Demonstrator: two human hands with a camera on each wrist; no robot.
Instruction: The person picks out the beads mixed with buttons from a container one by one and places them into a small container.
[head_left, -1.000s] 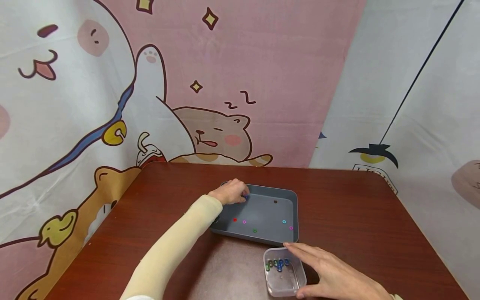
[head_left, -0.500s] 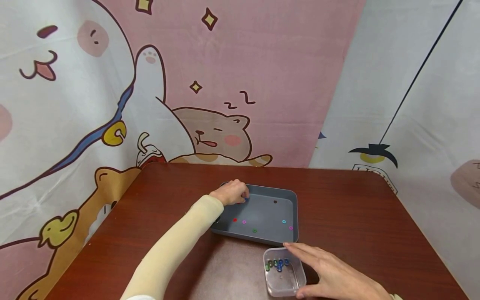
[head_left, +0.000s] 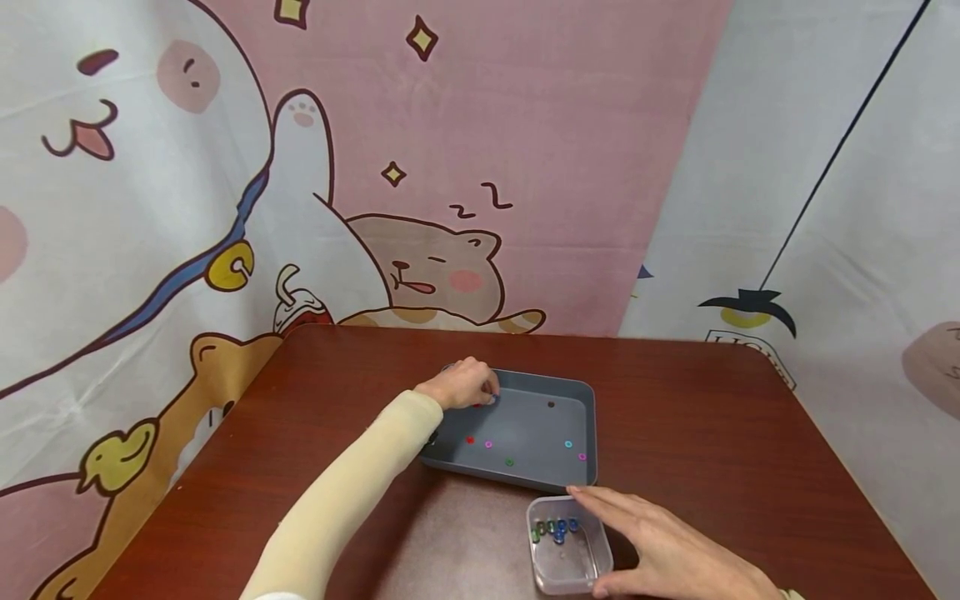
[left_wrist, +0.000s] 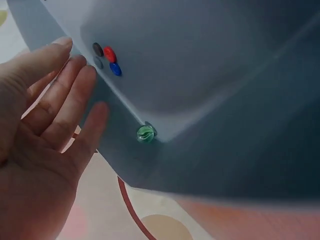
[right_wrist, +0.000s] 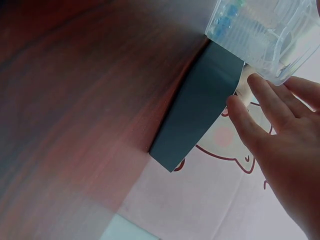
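My left hand [head_left: 465, 385] reaches over the far left corner of a grey tray [head_left: 525, 423]. In the left wrist view its fingers are loosely bent, with nothing visible between them. Close by lie a red disc [left_wrist: 109, 54], a blue disc [left_wrist: 115, 68] and a dark disc [left_wrist: 98, 49]. A green swirled marble [left_wrist: 146, 133] sits in the tray's corner. With my right hand [head_left: 667, 542] I hold a clear plastic container [head_left: 562, 575], thumb at its near side and forefinger at its far rim. Several green and blue marbles [head_left: 559, 533] lie inside it.
Small pieces lie scattered in the tray: a red one [head_left: 470, 439], pink rings [head_left: 489, 444], a green ring [head_left: 510, 462], a light-blue ring [head_left: 568, 444] and a brown piece [head_left: 551, 404]. The wooden table [head_left: 697, 417] meets a printed cloth [head_left: 562, 167] at its back edge.
My left hand has shifted its fingertips only slightly at the tray's far left. The right hand and the container have stayed where they were.
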